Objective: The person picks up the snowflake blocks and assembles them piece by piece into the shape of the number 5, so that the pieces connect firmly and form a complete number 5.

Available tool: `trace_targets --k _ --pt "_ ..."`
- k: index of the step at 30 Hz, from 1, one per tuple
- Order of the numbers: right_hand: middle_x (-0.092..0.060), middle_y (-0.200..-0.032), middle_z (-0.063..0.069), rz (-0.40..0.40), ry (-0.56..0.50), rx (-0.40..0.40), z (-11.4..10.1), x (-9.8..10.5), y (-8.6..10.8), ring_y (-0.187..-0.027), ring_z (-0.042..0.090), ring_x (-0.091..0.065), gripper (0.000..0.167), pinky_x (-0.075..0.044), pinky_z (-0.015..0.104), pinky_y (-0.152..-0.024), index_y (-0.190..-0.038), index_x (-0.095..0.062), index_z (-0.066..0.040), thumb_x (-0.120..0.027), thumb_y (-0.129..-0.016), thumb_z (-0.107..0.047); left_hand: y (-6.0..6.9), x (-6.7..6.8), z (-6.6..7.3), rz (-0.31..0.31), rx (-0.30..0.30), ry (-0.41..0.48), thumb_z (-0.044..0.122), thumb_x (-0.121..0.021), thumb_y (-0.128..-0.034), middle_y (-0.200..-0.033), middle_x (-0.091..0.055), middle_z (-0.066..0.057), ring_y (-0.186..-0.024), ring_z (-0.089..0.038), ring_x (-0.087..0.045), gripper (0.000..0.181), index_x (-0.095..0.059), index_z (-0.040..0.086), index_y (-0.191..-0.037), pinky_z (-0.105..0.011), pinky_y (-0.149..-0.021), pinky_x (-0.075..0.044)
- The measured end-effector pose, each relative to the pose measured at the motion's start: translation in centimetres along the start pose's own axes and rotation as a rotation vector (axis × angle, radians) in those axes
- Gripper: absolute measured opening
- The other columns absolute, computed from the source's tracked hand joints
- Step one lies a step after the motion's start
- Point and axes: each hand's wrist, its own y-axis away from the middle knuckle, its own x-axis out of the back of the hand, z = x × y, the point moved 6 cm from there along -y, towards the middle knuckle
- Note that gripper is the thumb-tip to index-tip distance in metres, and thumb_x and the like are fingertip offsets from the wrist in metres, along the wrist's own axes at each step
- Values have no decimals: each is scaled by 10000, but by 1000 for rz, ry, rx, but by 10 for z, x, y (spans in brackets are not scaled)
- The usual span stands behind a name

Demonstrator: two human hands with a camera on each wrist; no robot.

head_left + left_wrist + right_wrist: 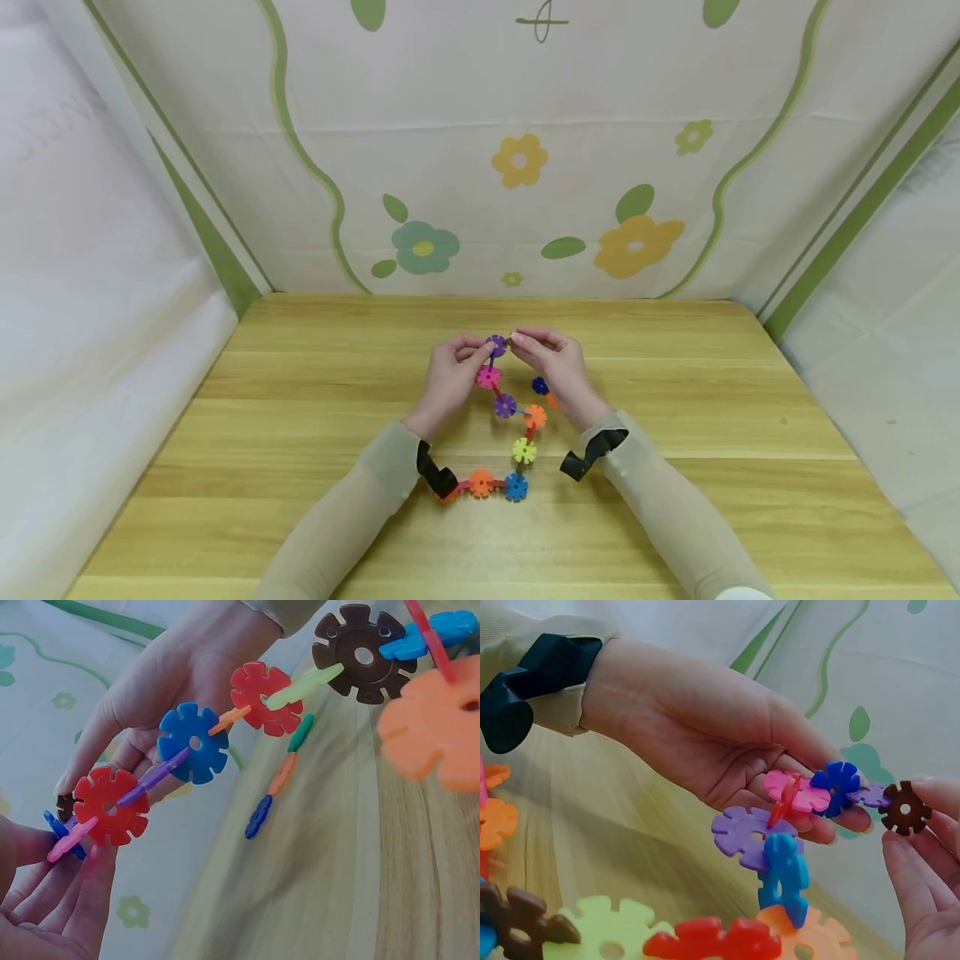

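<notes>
Left hand (448,375): fingers pinch blue notched plastic disc (835,787), seemingly for steadiness; right hand (558,371): fingers grasp brown notched plastic disc (894,818).

Soft light is filling the head view, while the left wrist view is looking dimmer, blurry shadows streaking the tabletop (420,877) mid-frame.

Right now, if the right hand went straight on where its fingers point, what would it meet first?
Past the brown disc the right hand pinches, probably the purple disc joined to it, then the left hand; exact depth is unclear.
</notes>
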Motion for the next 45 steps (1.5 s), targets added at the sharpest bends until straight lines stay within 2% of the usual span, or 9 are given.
trace_targets --k 9,15,18,23,25,29,32,35,45 --pt "-608 -1233 358 22 -34 19 -2 -5 3 -1057 277 -707 410 -526 387 -974 -1249 -576 193 -732 -945 -34 -1 -3 1 19 -14 29 226 -712 -988 -965 -741 -175 -630 -125 -581 196 -717 35 -1033 -207 -512 -447" --pt "-700 -1123 237 18 -2 2 -1 -1 1 -1038 273 -714 396 -536 383 -961 -1231 -616 159 -755 -936 -66 -1 -3 -1 2 -13 33 217 -706 -992 -962 -739 -172 -627 -120 -560 187 -714 36 -1034 -213 -519 -439" --pt "-717 -1125 178 -5 57 2 -2 3 -1 -1057 276 -706 396 -539 380 -957 -1213 -667 99 -793 -916 -132 -2 -1 -2 -12 -8 34 222 -708 -990 -936 -740 -127 -631 -125 -552 183 -719 46 -1039 -238 -541 -454" --pt "-680 -1256 154 -65 192 -11 -1 15 -3 -1151 273 -662 502 -508 432 -1006 -1282 -671 31 -823 -894 -249 -2 2 -4 -15 8 38 247 -719 -984 -902 -736 -64 -643 -133 -571 189 -729 65 -1033 -416 -642 -544" --pt "-680 -1271 119 -74 292 -28 0 24 -4 -1159 247 -655 561 -498 448 -1020 -1311 -663 5 -827 -884 -318 -2 5 -6 -10 11 45 243 -722 -982 -895 -733 -62 -641 -135 -577 185 -731 64 -1028 -467 -670 -557" --pt "-685 -1273 86 -83 497 -71 3 44 -3 -1147 222 -654 623 -502 422 -1016 -1338 -654 -22 -831 -868 -391 0 9 -1 -11 18 59 222 -720 -982 -903 -729 -93 -650 -140 -579 185 -725 43 -1029 -410 -662 -566" --pt "-681 -1275 123 -103 597 -85 4 54 -1 -1148 246 -653 587 -510 389 -1004 -1342 -644 -6 -830 -882 -319 1 11 -2 -23 21 59 221 -720 -982 -924 -731 -93 -674 -154 -593 184 -725 45 -1038 -446 -698 -571" --pt "-689 -1249 151 -117 681 -68 4 61 0 -1129 274 -660 535 -524 383 -981 -1313 -659 8 -841 -874 -236 -1 11 -8 -32 22 46 242 -727 -977 -936 -734 -65 -694 -162 -610 177 -733 77 -1041 -554 -754 -556" --pt "-738 -1124 64 -193 852 -39 8 69 7 -989 230 -667 481 -572 327 -839 -1238 -715 -25 -884 -822 -198 0 11 -7 -37 28 33 257 -726 -978 -934 -736 -61 -704 -174 -604 187 -734 82 -1042 -601 -783 -531"
